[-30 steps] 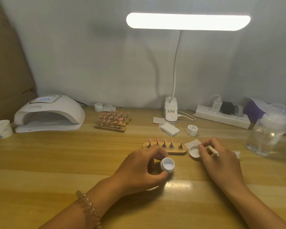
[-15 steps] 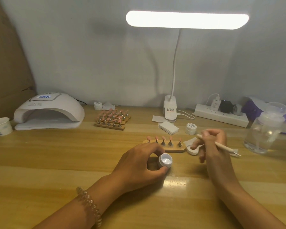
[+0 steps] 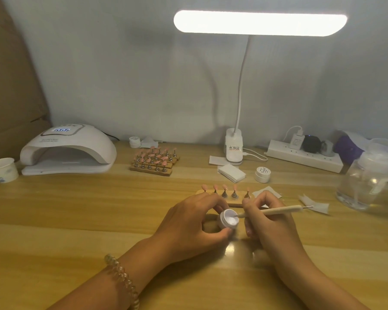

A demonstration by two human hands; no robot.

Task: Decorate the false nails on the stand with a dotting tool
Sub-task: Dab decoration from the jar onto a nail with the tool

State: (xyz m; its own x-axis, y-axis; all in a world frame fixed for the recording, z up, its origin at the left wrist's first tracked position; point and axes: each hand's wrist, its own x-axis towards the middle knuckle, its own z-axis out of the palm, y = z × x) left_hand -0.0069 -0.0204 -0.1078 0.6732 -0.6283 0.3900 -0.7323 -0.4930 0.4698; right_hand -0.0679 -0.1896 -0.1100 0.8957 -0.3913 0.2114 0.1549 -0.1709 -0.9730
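**Position.** The left hand (image 3: 188, 220) grips a small open white jar (image 3: 227, 221), fingers curled round its wall, and tips it toward the right. The right hand (image 3: 269, 222) pinches the dotting tool (image 3: 276, 211) like a pen, its fine tip dipped in the white contents. The stand (image 3: 230, 199) lies on the table (image 3: 99, 209) just behind both hands. It carries five pink false nails (image 3: 224, 187) on small metal holders, and no decoration can be made out on them from here.

**Risks.**
- An overloaded tip is likely to drip on the table or blob on the first nail.
- The tilted jar is secured by fingertips only, so a firm prod from the tool could twist it loose.
- The right knuckles sit very near the rightmost holder, and a careless lift toward the stand could knock a nail askew.
- The tool's rear end points at a wipe (image 3: 315, 204) and a clear bottle (image 3: 365, 182), so a wide swing may catch them.

**Writing.**
- The nail lamp (image 3: 67, 148) shows a lit blue display, possibly zeros, and a housing mark that seems to begin "SUN".
- The lidded jar (image 3: 263, 174) bears script lettering, which is not legible.
- The desk lamp clip (image 3: 234, 148) carries a red and black label, and the paper cup (image 3: 3, 170) blue print. Both are unreadable.
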